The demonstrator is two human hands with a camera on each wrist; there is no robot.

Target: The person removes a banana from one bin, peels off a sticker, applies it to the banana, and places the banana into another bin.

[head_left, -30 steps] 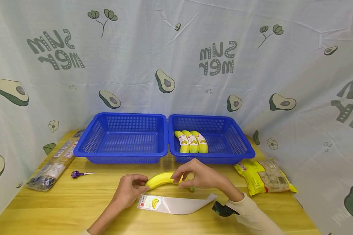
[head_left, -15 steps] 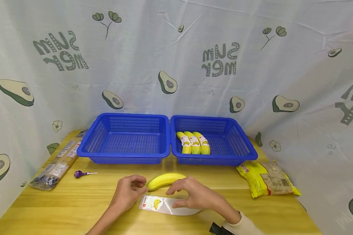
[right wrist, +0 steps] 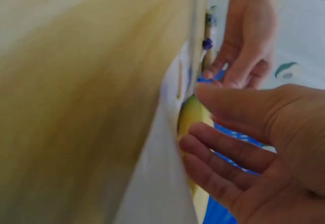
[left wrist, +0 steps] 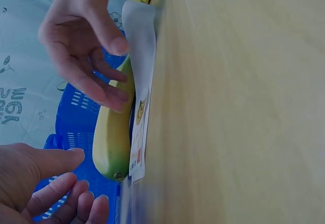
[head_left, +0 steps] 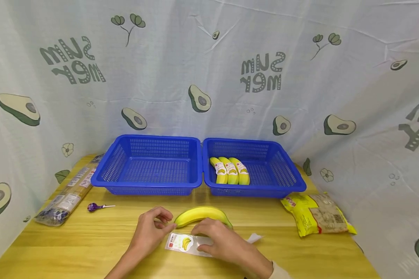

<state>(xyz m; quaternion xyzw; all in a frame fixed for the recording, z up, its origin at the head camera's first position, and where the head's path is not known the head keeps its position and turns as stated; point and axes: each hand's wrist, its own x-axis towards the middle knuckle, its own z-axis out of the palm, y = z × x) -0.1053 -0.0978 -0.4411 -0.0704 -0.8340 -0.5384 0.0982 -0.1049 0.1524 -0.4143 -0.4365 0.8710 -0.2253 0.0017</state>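
A loose yellow banana [head_left: 202,215] lies on the wooden table [head_left: 90,248], just behind a clear bag with a banana label [head_left: 183,243]. My left hand [head_left: 160,221] hovers with loosely curled fingers at the banana's left tip and the bag's labelled end, gripping nothing. My right hand [head_left: 213,235] lies over the middle of the bag with straight fingers. In the left wrist view its fingertips [left wrist: 114,93] touch the banana [left wrist: 114,137] beside the bag [left wrist: 142,61]. The right wrist view shows the right hand [right wrist: 238,153] open next to the banana [right wrist: 192,113].
Two blue baskets stand at the back: the left one [head_left: 146,186] holds nothing, the right one [head_left: 283,186] holds three labelled bananas [head_left: 230,170]. A yellow snack bag [head_left: 315,213] lies at the right, a long packet [head_left: 68,195] and a purple lollipop [head_left: 94,207] at the left.
Both hands let go of the banana, which now lies on the table. My right hand dropped from the banana onto the bag; the left hand drew back slightly.
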